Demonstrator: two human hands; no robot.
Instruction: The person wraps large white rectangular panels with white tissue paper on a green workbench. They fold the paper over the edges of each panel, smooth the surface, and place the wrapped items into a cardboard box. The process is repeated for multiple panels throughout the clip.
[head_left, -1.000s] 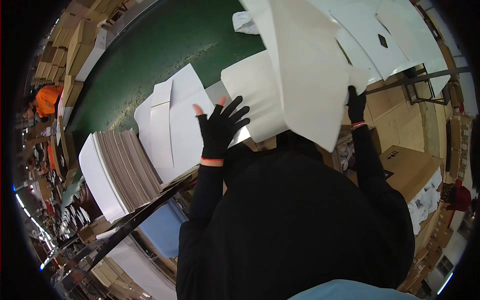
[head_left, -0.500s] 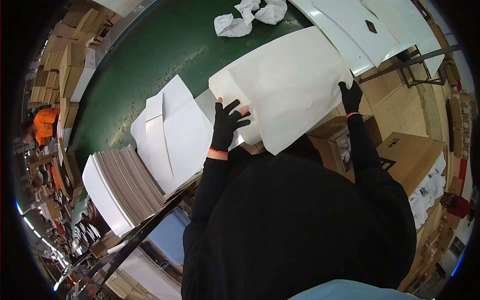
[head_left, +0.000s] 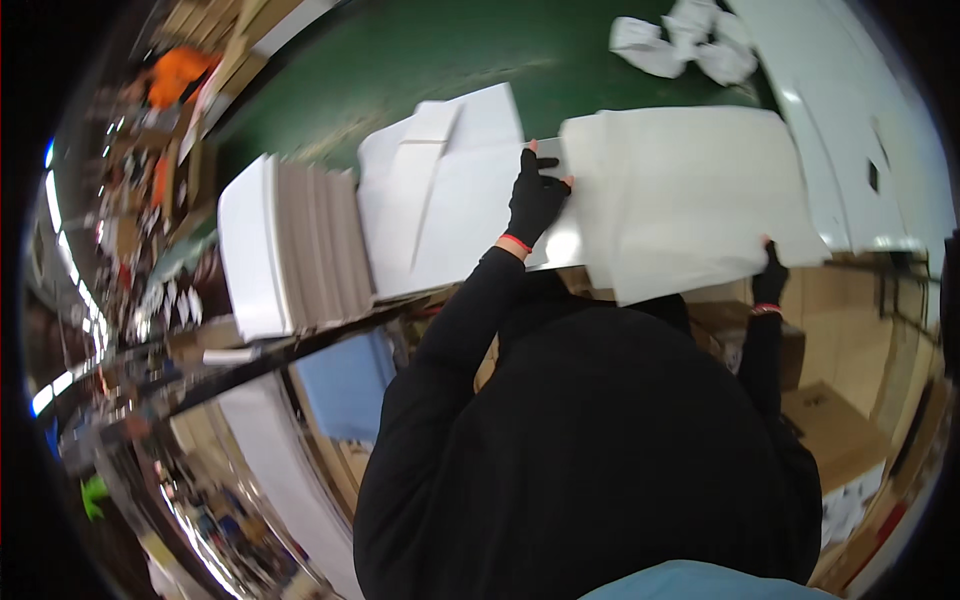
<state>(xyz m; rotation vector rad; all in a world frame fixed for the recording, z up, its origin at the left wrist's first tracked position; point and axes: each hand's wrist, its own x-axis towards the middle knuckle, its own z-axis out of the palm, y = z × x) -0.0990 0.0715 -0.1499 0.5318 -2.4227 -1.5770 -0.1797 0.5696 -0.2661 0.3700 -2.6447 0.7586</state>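
Observation:
A large cream sheet of paper (head_left: 690,190), folded over along its left side, lies across the table's near edge. My left hand (head_left: 540,200), in a black fingerless glove, is beside the sheet's left edge with fingers apart; one fingertip appears to touch it. At the sheet's near right edge, my right hand (head_left: 769,278) has a fingertip on top and seems to pinch the paper; its other fingers are blurred. Left of my left hand lie white sheets (head_left: 470,190) with a narrow white folded strip (head_left: 425,160) on top.
A thick stack of grey-edged white boards (head_left: 320,245) stands at the table's left. Crumpled white paper (head_left: 690,45) sits at the back of the green tabletop (head_left: 420,55). White panels (head_left: 840,130) are to the right. Cardboard boxes (head_left: 835,430) stand below, on the right.
The view has turned, so the table looks more level. The sheet now lies flatter along the near edge. My left hand has slid to its left edge; my right hand has shifted along the near edge.

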